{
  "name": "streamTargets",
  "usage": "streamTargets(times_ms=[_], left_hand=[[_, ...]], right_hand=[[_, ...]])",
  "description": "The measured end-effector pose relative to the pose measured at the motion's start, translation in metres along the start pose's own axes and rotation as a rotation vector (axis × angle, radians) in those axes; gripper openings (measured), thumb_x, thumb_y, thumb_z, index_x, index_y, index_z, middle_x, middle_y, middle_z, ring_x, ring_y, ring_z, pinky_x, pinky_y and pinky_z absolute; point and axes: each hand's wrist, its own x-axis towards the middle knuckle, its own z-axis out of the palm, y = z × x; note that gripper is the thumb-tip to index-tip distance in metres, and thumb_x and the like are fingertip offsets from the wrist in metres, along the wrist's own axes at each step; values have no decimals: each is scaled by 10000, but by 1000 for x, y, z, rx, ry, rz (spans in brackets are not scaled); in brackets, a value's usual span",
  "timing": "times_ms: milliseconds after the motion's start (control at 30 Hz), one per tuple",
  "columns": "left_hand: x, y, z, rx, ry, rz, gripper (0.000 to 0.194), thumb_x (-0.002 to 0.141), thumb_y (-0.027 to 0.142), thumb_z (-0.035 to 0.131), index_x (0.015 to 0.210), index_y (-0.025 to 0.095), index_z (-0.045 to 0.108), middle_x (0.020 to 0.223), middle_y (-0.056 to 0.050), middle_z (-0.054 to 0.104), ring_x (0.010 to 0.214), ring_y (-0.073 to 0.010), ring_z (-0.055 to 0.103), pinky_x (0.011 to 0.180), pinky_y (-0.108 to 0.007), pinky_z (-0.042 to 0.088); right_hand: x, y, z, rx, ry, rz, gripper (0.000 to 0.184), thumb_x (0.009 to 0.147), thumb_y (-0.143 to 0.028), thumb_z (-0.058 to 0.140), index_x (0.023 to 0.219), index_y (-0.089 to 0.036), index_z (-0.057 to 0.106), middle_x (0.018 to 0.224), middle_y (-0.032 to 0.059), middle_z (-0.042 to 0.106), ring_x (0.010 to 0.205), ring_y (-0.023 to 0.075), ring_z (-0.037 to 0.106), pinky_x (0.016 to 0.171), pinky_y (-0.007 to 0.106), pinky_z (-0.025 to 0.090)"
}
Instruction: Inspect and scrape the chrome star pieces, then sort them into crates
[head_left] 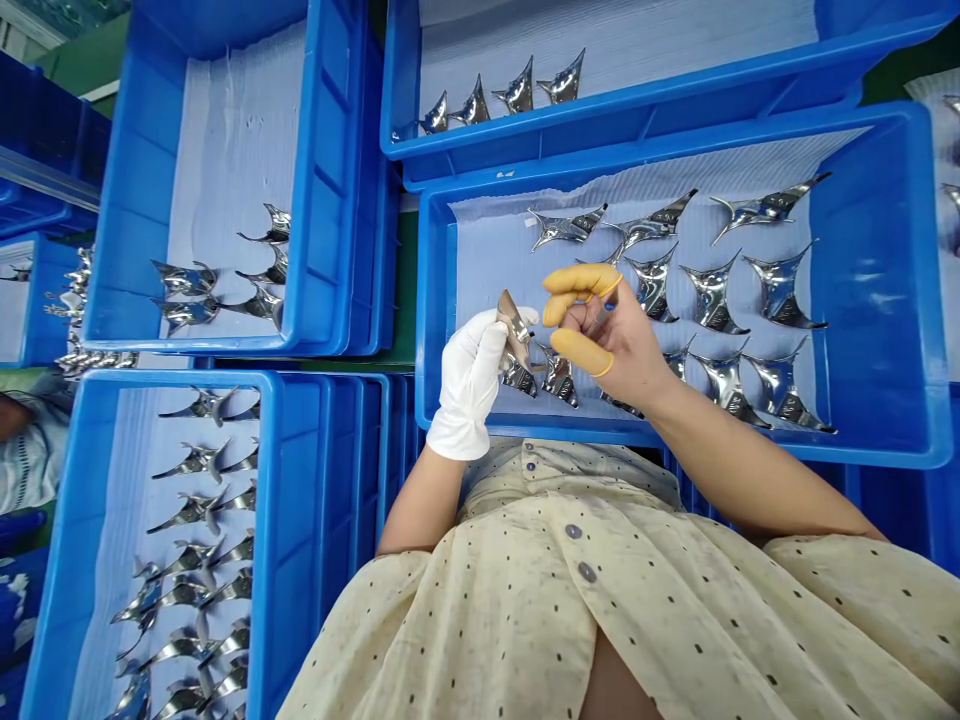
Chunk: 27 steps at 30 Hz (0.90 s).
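Observation:
My left hand (469, 380), in a white cotton glove, is shut on a polished three-pointed metal part (516, 335) held upright. My right hand (607, 335) hovers just to its right, with yellow finger cots on its thumb and two fingers. Those fingertips are curled and apart, with nothing visible in them. Under both hands lies a blue plastic crate (675, 143) lined with white sheeting. Several shiny metal parts (712, 298) lie in rows on the sheeting. The right hand hides some of them, and its wrist is close above the nearest ones.
More blue crates (187, 345) surround this one at the top and left, holding similar metal parts on white sheeting. My cream dotted shirt (577, 600) fills the bottom of the view. A co-worker's sleeve (30, 460) shows at the far left.

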Motion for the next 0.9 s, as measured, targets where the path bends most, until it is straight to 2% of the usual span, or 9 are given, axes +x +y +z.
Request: streamTargets(times_ms=[67, 133, 300, 367, 467, 533, 733, 900], left_hand=[[1, 3, 0, 45, 2, 9, 589, 978, 783, 641, 1000, 222, 820, 867, -65, 778, 752, -205, 688, 709, -346, 575], [3, 3, -1, 63, -10, 15, 575, 1002, 764, 621, 997, 221, 813, 930, -73, 798, 837, -221, 729, 785, -354, 591], [5, -5, -5, 67, -48, 97, 453, 1059, 646, 624, 1030, 232, 806, 976, -52, 778, 893, -201, 711, 889, -336, 557], [6, -8, -6, 83, -55, 93, 469, 1061, 655, 611, 1055, 228, 802, 977, -54, 761, 896, -202, 697, 904, -333, 549], [6, -10, -5, 79, -51, 50, 501, 1051, 681, 607, 1049, 216, 794, 969, -57, 736, 893, -201, 679, 903, -323, 546], [6, -10, -2, 39, -52, 35, 488, 1045, 673, 627, 1009, 213, 784, 929, -45, 712, 866, -188, 659, 880, -307, 543], [3, -5, 12, -166, -51, -96, 529, 983, 740, 681, 960, 217, 750, 823, -14, 661, 714, -141, 567, 700, -260, 519], [4, -5, 23, -302, -52, -184, 548, 895, 778, 764, 956, 233, 758, 775, -8, 654, 721, -167, 626, 787, -313, 591]], right_hand=[[-1, 4, -4, -23, -18, 37, 603, 974, -689, 713, 1453, -329, 652, 1115, 35, 699, 651, 133, 444, 654, 324, 490], [-1, 7, -6, -78, -41, 49, 617, 1033, -731, 584, 1511, -348, 659, 1189, 55, 686, 717, 160, 483, 706, 349, 520], [-2, 8, -6, -265, -60, -66, 552, 1103, -676, 485, 1426, -322, 759, 1154, 87, 696, 918, 222, 614, 873, 418, 575], [-1, 10, -5, -333, -68, -168, 515, 1124, -617, 490, 1405, -292, 774, 1088, 87, 692, 968, 231, 641, 899, 433, 587], [2, 15, -5, -402, -58, -364, 399, 1147, -450, 534, 1445, -301, 753, 1036, 61, 684, 952, 200, 652, 862, 387, 591], [2, 18, -5, -436, -41, -421, 374, 1142, -370, 563, 1471, -329, 737, 1021, 46, 675, 932, 180, 650, 836, 351, 581], [2, 20, -2, -464, 8, -476, 335, 1123, -322, 598, 1423, -316, 748, 983, 37, 664, 908, 171, 653, 808, 327, 567], [5, 18, 1, -390, 71, -461, 125, 1059, -275, 678, 1176, -259, 721, 934, 22, 699, 807, 149, 642, 674, 277, 502]])
